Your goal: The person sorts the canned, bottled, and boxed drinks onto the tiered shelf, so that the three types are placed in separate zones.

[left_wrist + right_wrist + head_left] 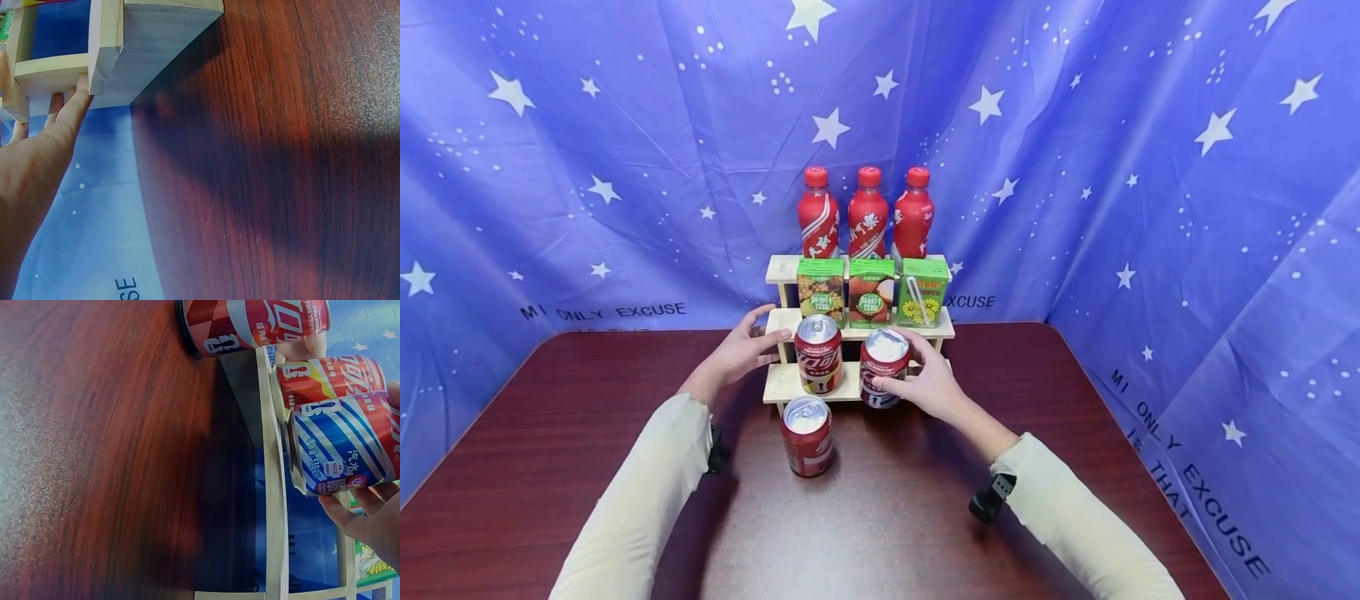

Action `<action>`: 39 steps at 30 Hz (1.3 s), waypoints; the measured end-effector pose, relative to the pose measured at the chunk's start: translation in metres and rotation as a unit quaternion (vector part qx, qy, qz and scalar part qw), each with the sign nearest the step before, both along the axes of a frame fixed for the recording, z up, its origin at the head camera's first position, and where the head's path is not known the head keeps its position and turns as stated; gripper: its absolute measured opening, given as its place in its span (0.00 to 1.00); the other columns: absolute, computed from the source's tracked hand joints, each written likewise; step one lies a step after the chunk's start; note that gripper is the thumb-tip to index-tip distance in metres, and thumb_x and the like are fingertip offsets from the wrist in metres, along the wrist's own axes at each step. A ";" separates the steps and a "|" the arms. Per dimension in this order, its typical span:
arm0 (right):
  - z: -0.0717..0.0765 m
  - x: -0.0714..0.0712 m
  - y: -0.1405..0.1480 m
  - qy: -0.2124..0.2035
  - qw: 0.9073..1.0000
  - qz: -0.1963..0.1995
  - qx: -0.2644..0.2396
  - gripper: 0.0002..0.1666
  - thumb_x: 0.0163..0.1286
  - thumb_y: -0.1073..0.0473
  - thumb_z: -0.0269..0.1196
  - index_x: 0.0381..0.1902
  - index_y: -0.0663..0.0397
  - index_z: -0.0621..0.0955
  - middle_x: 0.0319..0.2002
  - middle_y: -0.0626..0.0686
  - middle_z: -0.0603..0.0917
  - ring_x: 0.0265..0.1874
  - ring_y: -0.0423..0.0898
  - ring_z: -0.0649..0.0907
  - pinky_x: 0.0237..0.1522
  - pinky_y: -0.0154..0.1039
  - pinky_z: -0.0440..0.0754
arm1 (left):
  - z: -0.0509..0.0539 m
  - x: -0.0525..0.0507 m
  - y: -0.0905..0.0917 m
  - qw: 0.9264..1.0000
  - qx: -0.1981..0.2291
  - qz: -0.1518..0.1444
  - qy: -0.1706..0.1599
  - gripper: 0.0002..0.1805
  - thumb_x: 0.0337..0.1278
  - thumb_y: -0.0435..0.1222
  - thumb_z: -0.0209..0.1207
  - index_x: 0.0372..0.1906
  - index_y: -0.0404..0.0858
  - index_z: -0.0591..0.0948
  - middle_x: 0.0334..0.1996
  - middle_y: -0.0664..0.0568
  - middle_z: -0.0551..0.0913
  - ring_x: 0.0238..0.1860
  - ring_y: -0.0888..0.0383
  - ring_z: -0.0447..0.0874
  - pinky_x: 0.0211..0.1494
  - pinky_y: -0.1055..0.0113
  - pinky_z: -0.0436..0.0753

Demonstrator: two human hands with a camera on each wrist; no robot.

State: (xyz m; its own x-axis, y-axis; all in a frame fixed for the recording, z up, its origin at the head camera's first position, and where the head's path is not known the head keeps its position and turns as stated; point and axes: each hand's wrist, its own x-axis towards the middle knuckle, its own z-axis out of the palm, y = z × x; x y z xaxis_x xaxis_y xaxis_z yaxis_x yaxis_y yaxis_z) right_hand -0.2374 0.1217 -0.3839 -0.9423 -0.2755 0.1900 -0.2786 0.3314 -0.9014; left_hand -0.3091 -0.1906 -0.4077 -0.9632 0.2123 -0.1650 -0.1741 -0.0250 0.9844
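My right hand [934, 385] grips a red soda can [883, 354] at the front edge of the lowest step of a three-tier wooden rack [782, 382]. In the right wrist view, blue and white stripes show on that held can [344, 447]. A second soda can [817, 354] stands upright on the same step, to the left. Another soda can [807, 442] stands on the table in front of the rack. My left hand [741, 346] touches the rack's left side, and its fingers [74, 112] reach against the wood in the left wrist view.
Three green juice boxes [871, 293] stand in a row on the middle step. Three red bottles [867, 218] stand on the top step. The dark wooden table [880, 525] ends at a blue curtain [700, 150] with stars, close behind the rack.
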 end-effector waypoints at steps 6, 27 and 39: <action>-0.004 -0.007 -0.002 -0.007 1.000 -0.010 0.009 0.47 0.50 0.56 0.74 0.66 0.43 0.65 0.58 0.56 0.74 0.53 0.54 0.77 0.49 0.45 0.82 | -0.001 0.000 0.000 1.000 -0.005 -0.001 0.003 0.42 0.63 0.36 0.56 0.74 0.49 0.44 0.61 0.40 0.59 0.57 0.50 0.67 0.66 0.47 0.69; -0.002 -0.020 -0.013 0.005 1.000 0.013 -0.018 0.45 0.53 0.61 0.72 0.67 0.50 0.64 0.60 0.57 0.73 0.59 0.52 0.74 0.60 0.48 0.75 | -0.001 0.000 0.002 1.000 -0.004 0.000 0.002 0.41 0.63 0.35 0.55 0.73 0.49 0.45 0.60 0.40 0.59 0.61 0.45 0.64 0.66 0.47 0.69; 0.006 -0.020 -0.022 0.002 1.000 0.023 -0.020 0.44 0.55 0.65 0.69 0.67 0.58 0.63 0.59 0.63 0.73 0.59 0.55 0.74 0.61 0.47 0.75 | -0.002 0.000 0.001 1.000 -0.002 0.003 0.003 0.41 0.64 0.35 0.55 0.73 0.50 0.45 0.60 0.40 0.59 0.60 0.47 0.65 0.66 0.46 0.69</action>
State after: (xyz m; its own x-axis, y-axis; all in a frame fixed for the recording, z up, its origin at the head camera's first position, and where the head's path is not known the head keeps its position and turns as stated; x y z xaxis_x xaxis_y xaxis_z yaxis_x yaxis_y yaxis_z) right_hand -0.2571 0.1000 -0.3777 -0.9282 -0.3097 0.2060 -0.2965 0.2816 -0.9126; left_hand -0.3090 -0.1898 -0.4092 -0.9653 0.2061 -0.1604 -0.1682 -0.0211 0.9855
